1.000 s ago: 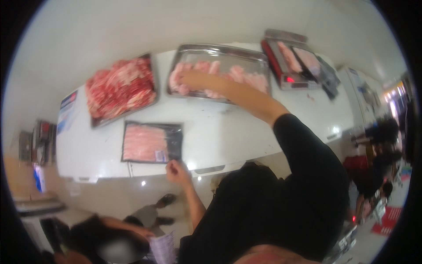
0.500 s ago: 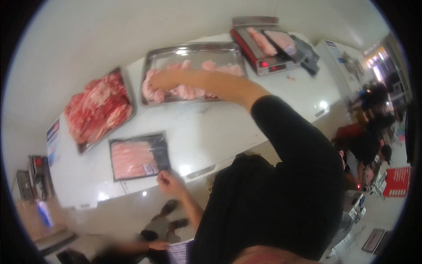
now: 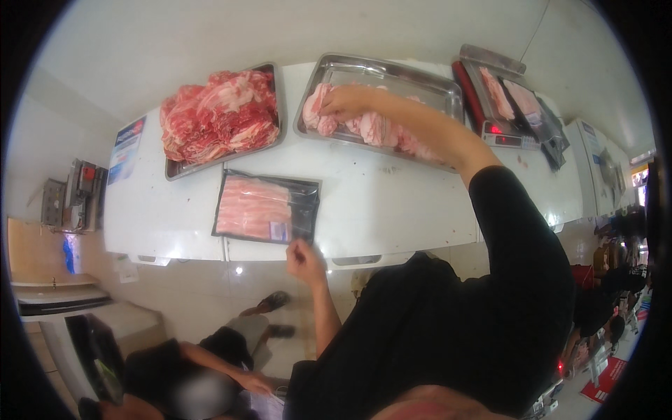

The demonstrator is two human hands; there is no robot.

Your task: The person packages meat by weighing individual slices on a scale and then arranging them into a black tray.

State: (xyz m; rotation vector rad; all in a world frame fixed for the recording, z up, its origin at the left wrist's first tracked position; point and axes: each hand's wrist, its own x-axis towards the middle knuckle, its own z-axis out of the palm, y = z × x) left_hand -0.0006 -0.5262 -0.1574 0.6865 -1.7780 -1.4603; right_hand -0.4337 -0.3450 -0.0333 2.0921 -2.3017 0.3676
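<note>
My right hand (image 3: 346, 103) reaches into a shallow metal tray (image 3: 420, 68). Its fingers are curled down on a pale pink meat piece (image 3: 318, 105) at the tray's left end; the fingertips are partly hidden. More rolled, fatty meat pieces (image 3: 374, 129) lie along the tray's near side. Closer to me lies a sealed black pack of sliced meat (image 3: 253, 208) under clear film, with a small label at its lower right. My left hand (image 3: 306, 262) is closed just below that pack's near edge. Whatever its fingers hold, if anything, cannot be made out.
Left of the tray, a second tray holds a heap of red sliced meat (image 3: 220, 119). A red scale (image 3: 500, 133) with meat and black packaging stands at the right. All rest on a white counter (image 3: 378, 203). A seated person (image 3: 203, 357) is at the lower left.
My view has turned, so the trays, pack and scale sit farther right in the picture. My right hand stays at the tray's left end, and my left hand remains by the pack's edge.
</note>
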